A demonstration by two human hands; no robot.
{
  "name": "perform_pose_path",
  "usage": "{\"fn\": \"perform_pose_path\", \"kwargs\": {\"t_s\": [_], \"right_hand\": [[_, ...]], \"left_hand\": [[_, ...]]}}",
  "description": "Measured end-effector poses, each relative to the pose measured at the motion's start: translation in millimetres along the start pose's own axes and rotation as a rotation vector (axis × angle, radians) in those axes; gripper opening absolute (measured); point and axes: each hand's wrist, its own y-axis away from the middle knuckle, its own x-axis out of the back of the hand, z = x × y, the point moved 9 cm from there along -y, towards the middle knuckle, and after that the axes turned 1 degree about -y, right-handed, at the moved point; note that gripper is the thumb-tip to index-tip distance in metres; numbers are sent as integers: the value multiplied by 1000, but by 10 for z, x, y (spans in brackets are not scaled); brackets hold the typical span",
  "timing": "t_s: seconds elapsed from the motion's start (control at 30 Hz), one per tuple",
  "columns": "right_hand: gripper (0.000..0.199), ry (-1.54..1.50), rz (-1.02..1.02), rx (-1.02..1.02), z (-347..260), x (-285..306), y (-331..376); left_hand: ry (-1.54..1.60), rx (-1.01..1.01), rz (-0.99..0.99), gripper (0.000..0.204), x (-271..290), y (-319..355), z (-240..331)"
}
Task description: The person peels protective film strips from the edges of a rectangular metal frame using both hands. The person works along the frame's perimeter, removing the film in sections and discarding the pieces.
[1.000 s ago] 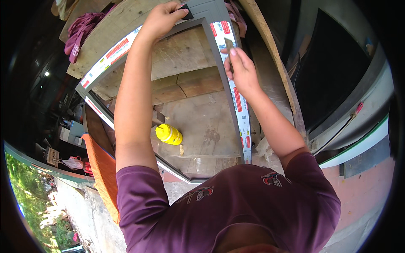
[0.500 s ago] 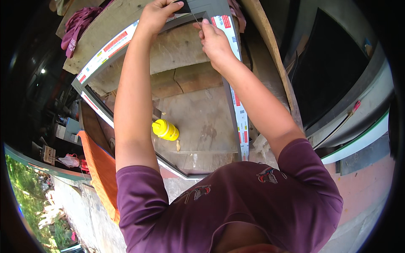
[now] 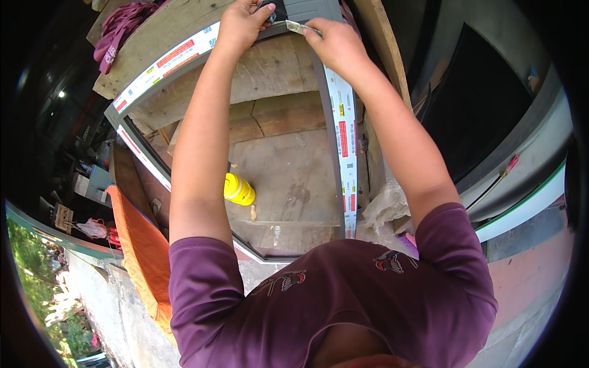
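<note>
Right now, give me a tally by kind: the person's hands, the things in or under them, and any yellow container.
Hands (left hand, right hand): 2
Thin flat tool: 1
Black piece: 1
Grey frame: 1
Yellow container: 1
Total: 6

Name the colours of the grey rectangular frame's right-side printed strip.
The printed strip is mainly white, with red, yellow and dark markings; head view.

grey frame (image 3: 313, 9), white film (image 3: 343, 136) patterned with red blocks, yellow bottle (image 3: 239, 190), orange sheet (image 3: 144, 257), purple shirt (image 3: 343, 300)
</note>
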Motion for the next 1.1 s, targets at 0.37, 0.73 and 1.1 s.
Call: {"fn": "perform_pose_path", "kwargs": {"t_s": [0.37, 0.73, 1.1], "right_hand": [[43, 197, -45, 119, 3, 88, -255], [49, 142, -69, 187, 23, 121, -312], [46, 174, -93, 237, 2, 103, -307]], "left_hand": [[-16, 1, 43, 31, -63, 82, 88], [-356, -46, 41, 58, -243, 357, 544], [-392, -58, 118, 35, -254, 409, 590]]}}
